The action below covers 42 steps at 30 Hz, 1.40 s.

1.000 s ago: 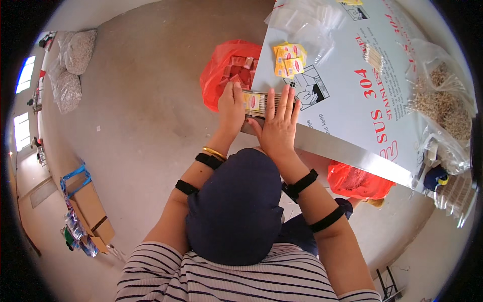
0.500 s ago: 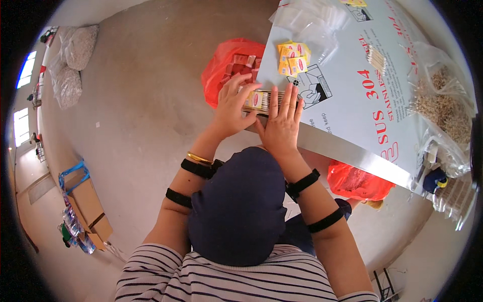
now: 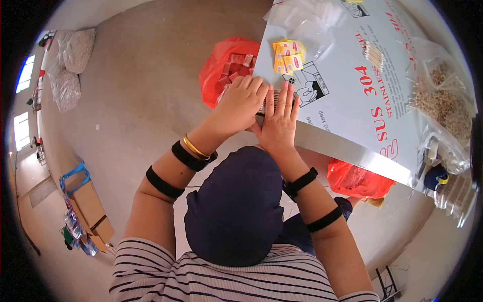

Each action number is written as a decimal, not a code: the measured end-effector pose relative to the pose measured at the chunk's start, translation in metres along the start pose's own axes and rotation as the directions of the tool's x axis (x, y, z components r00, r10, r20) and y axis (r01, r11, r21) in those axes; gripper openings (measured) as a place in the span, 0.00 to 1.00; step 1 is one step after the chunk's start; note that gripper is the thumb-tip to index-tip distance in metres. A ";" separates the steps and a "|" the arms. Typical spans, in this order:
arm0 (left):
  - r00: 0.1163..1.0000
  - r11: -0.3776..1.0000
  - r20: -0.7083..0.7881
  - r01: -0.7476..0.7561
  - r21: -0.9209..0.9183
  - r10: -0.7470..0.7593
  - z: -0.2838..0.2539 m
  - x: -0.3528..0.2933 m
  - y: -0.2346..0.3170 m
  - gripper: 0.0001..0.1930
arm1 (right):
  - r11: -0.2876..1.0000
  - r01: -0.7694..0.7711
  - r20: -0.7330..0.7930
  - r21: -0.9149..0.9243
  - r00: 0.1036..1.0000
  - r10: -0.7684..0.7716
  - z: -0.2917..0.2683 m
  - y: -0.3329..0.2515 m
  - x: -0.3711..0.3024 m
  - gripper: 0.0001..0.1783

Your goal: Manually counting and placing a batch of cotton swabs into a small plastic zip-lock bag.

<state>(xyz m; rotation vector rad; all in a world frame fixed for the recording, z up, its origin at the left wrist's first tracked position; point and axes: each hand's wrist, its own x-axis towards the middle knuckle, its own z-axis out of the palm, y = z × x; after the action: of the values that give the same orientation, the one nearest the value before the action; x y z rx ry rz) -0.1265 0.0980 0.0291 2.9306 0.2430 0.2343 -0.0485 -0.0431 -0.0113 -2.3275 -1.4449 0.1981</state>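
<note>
At the near left corner of the table lies a pack of thin wooden-looking cotton swabs (image 3: 262,107), mostly hidden by my hands. My left hand (image 3: 238,106) is curled over its left end, the fingers bent and held together. On its right side my right hand (image 3: 279,126) rests flat, with the fingers stretched out. A few swabs show between the two hands. Just beyond them sits a small pile of yellow printed cards (image 3: 288,57).
Clear plastic bags (image 3: 307,22) lie farther back on the table (image 3: 342,90). A small bunch of sticks (image 3: 373,55) and a clear bag of loose sticks (image 3: 440,98) are on the right. Red bags (image 3: 214,65) with small packs hang left and below (image 3: 352,178) the table edge.
My left hand has turned and closed over the pack's left end, covering the yellow card that showed there. My left elbow has swung outward. My right hand stays flat on the pack.
</note>
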 end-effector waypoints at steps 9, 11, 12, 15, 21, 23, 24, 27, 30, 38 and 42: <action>0.999 0.993 0.034 -0.001 -0.122 0.005 -0.006 -0.008 -0.009 0.26 | 1.000 0.001 -0.001 0.003 1.000 -0.001 -0.001 0.001 -0.001 0.53; 0.996 0.943 -0.020 0.070 -0.325 -0.081 -0.009 -0.012 -0.013 0.25 | 1.000 0.003 0.013 -0.014 1.000 -0.003 -0.003 0.001 -0.001 0.54; 0.996 0.943 -0.020 0.071 -0.325 -0.082 -0.008 -0.016 -0.015 0.25 | 1.000 0.004 0.027 -0.030 1.000 -0.003 -0.004 0.001 -0.001 0.55; 0.921 0.891 -0.192 0.247 -0.381 -0.338 0.012 -0.039 -0.027 0.22 | 0.999 0.011 0.035 -0.034 0.999 -0.010 -0.007 -0.002 0.001 0.55; 0.575 0.080 0.316 0.559 -0.826 -0.754 0.046 -0.050 -0.013 0.14 | 0.998 -0.015 0.045 -0.055 0.999 0.018 -0.006 -0.001 -0.001 0.58; 0.633 0.428 -0.009 0.513 -0.744 -0.774 0.053 -0.046 -0.008 0.16 | 0.999 -0.008 0.035 -0.044 0.999 0.009 -0.004 -0.002 0.001 0.58; 0.632 0.427 -0.010 0.513 -0.745 -0.775 0.055 -0.046 -0.007 0.16 | 0.999 -0.004 0.025 -0.032 1.000 0.005 -0.003 -0.003 0.001 0.57; 0.615 0.442 -0.068 0.481 -0.757 -0.785 0.060 -0.045 -0.005 0.16 | 1.000 -0.005 0.019 -0.028 1.000 0.005 -0.002 -0.003 0.000 0.57; 0.613 0.458 -0.083 0.486 -0.744 -0.786 0.065 -0.044 -0.005 0.16 | 0.999 0.028 0.056 -0.024 0.998 -0.027 -0.006 0.000 -0.001 0.53; 0.627 0.506 -0.145 0.448 -0.737 -0.765 0.066 -0.045 -0.005 0.15 | 0.978 0.083 0.045 0.191 0.995 -0.093 -0.012 0.019 -0.002 0.50; 0.571 0.355 -0.108 0.341 -0.871 -0.814 0.064 -0.053 -0.013 0.17 | 0.976 0.123 0.068 0.179 0.988 -0.137 -0.030 0.046 0.006 0.50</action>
<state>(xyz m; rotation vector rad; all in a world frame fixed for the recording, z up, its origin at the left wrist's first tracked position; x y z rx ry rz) -0.1691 0.0903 -0.0428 1.6250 1.0235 0.8047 0.0021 -0.0633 -0.0014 -2.0984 -1.5461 0.3691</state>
